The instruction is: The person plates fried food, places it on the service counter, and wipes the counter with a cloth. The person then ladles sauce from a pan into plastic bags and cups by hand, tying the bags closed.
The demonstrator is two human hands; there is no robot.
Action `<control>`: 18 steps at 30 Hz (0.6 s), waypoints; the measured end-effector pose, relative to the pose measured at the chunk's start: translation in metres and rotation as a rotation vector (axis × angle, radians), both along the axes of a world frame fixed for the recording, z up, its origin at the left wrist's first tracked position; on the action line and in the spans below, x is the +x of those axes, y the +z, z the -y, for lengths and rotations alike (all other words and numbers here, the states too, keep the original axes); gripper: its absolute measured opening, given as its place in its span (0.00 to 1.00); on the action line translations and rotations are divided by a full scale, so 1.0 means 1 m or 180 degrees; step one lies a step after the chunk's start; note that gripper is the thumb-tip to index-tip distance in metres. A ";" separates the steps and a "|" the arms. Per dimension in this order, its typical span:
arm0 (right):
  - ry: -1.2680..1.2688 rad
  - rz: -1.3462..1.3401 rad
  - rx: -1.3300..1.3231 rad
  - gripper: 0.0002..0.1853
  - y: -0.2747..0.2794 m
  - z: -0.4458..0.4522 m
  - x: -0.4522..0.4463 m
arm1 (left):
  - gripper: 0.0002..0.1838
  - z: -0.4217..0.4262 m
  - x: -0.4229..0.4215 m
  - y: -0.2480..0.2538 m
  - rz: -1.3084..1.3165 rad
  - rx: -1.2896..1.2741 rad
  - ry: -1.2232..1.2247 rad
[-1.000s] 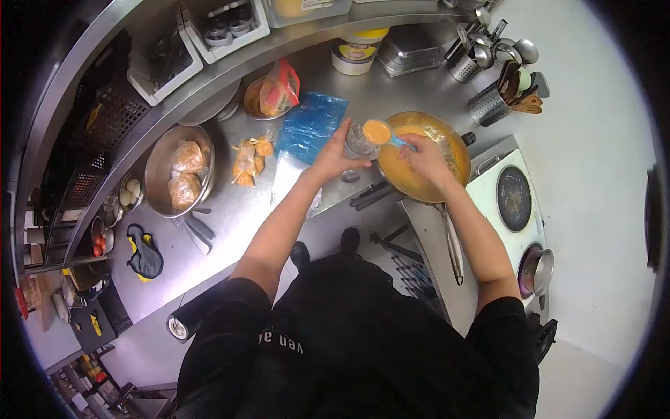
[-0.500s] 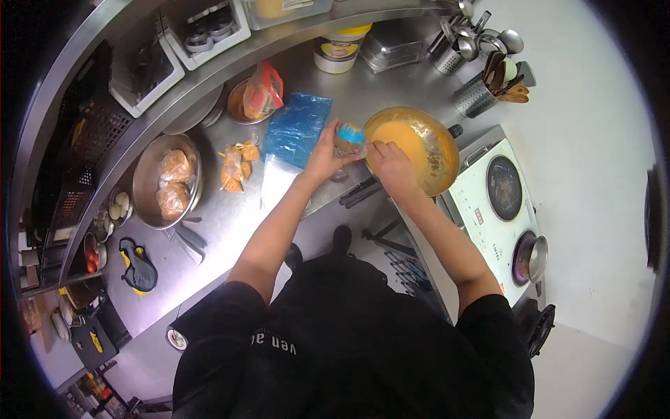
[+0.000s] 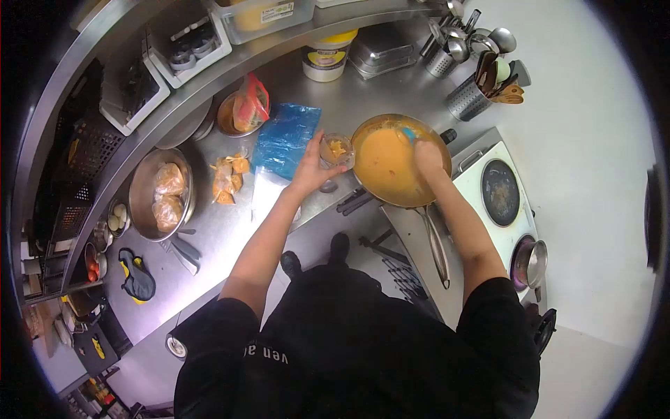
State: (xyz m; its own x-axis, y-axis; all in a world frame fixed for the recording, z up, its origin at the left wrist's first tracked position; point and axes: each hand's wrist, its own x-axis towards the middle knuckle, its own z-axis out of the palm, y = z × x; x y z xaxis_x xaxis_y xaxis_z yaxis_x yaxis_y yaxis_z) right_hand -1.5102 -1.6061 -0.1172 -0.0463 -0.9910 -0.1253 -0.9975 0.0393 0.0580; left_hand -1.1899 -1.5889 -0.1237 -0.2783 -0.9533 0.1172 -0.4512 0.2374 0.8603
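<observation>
My left hand [image 3: 313,167] is wrapped round a small clear cup [image 3: 336,149] with some orange sauce inside, just left of the pan. The wide pan [image 3: 444,183] holds orange sauce [image 3: 382,162] and has a long metal handle. Over the pan's right side, my right hand [image 3: 428,158] is closed on a blue-handled scoop [image 3: 408,134], whose bowl dips into the sauce. A blue plastic sheet [image 3: 287,136] and a white bag [image 3: 269,193] lie left of the cup.
Left on the steel counter are a metal bowl [image 3: 142,197] with wrapped bundles, small orange bags [image 3: 225,183] and a knife [image 3: 183,254]. Behind stand a white tub [image 3: 324,61] and utensil holders [image 3: 466,99]. A white double hotplate [image 3: 474,180] is at right.
The scoop has gone from over the cup down into the pan's sauce with my right hand. Orange sauce now shows in the cup. The view has shifted, so the counter items appear further left.
</observation>
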 end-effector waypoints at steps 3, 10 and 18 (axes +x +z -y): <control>0.0218 0.0011 -0.0091 0.12 -0.026 0.008 -0.001 | 0.57 0.000 0.001 -0.004 -0.0009 0.0017 0.0012; -0.0253 0.1948 -0.0095 0.14 -0.028 0.001 0.007 | 0.58 0.000 0.003 -0.005 -0.0104 0.0103 -0.0032; -0.1281 0.3861 0.0750 0.15 0.037 -0.023 0.033 | 0.56 0.003 0.007 -0.010 -0.0103 0.0061 -0.0028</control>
State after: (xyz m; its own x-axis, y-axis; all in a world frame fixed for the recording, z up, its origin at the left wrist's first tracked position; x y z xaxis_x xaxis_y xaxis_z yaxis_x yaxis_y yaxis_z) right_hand -1.4775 -1.5832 -0.0806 -0.0687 -0.8827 -0.4649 -0.3391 0.4589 -0.8212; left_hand -1.1825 -1.5916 -0.1335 -0.2829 -0.9530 0.1081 -0.4209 0.2247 0.8788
